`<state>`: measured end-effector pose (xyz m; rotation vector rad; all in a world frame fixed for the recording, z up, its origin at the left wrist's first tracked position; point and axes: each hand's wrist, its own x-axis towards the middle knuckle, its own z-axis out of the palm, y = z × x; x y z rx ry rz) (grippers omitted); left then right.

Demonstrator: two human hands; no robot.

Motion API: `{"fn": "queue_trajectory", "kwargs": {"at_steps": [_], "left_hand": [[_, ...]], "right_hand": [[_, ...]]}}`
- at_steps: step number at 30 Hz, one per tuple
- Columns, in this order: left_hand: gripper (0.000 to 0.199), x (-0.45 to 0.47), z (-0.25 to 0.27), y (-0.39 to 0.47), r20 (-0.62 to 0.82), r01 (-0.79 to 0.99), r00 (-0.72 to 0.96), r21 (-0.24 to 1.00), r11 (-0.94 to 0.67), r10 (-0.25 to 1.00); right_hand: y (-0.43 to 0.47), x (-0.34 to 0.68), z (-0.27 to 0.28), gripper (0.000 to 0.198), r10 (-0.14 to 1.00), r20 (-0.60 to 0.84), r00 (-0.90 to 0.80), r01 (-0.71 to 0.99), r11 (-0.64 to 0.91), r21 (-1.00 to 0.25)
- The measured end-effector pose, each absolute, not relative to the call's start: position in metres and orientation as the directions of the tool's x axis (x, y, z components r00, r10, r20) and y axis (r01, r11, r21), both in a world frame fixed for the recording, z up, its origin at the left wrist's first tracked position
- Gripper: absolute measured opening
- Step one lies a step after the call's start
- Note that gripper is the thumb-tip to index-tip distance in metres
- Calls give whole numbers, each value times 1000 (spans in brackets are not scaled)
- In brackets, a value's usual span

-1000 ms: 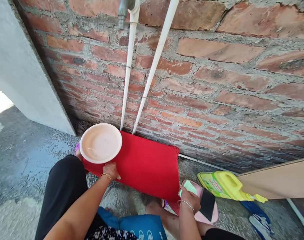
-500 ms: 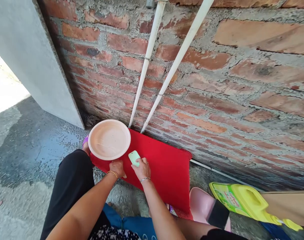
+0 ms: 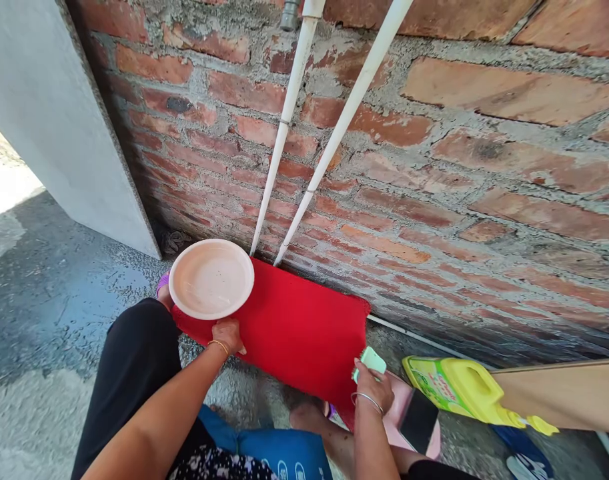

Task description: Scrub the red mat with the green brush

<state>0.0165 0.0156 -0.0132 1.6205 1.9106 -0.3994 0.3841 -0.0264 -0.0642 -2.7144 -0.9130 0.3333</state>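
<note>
My right hand (image 3: 374, 387) is closed around a light green scrub brush (image 3: 373, 361) at the right end of a red mat (image 3: 299, 313). Bristles show along the brush's near edge. At the mat's near left edge, my left hand (image 3: 227, 333) has its fingers curled on the mat, with the thumb pointing right. Just beyond that hand, a pale pink basin (image 3: 211, 280) rests on the mat's left end, with a few specks inside it.
A brick wall (image 3: 294, 143) with two white pipes (image 3: 329, 157) stands behind the mat. To the right are a pink plastic container (image 3: 399, 400), a black phone-like slab (image 3: 418, 420), a yellow detergent jug (image 3: 459, 390) and cardboard (image 3: 564, 397). Wet concrete (image 3: 94, 280) lies left.
My right hand has carried the green brush from beside the basin to the mat's right end. My left hand stays at the mat's edge. The view has shifted slightly.
</note>
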Motion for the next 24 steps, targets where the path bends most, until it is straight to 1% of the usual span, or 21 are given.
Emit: {"fn": "queue_trajectory", "kwargs": {"at_steps": [1,2,5,7,9,11,13,14,16,18,21,24], "left_hand": [[64,17,-13,16,-614,967,-79,144,209,785],[65,17,-14,16,-616,969,-76,141,205,784],[69,17,-16,17,-622,973,-83,118,198,779],[70,18,-17,18,-626,974,-96,103,203,774],[70,18,-15,18,-633,972,-101,103,213,768],[70,18,-13,19,-639,968,-102,112,224,762],[70,18,-11,20,-639,967,-103,115,226,762],[70,18,-11,21,-638,968,-102,114,225,763],[70,18,-13,22,-639,968,-101,114,223,763],[70,18,-16,22,-643,968,-101,114,225,759],[69,18,-20,22,-645,969,-97,113,220,758],[67,18,-20,20,-635,970,-101,110,219,766]], "right_hand": [[-22,377,-64,42,607,-137,783,533,-767,-357],[-17,365,-64,41,625,-135,769,532,-742,-407],[6,308,-66,40,771,-85,631,623,-569,-536],[20,262,-69,38,859,-61,509,676,-443,-589],[32,220,-71,33,931,-47,362,729,-315,-608],[42,188,-71,29,979,-32,199,780,-178,-600],[50,171,-69,26,997,-27,72,817,-74,-572],[54,168,-67,24,999,-33,40,832,-52,-553],[59,176,-63,22,997,-56,52,852,-73,-518],[61,198,-59,23,985,-90,146,856,-172,-487],[54,251,-56,29,916,-150,372,812,-399,-425],[34,318,-59,35,790,-145,596,710,-602,-366]]}}
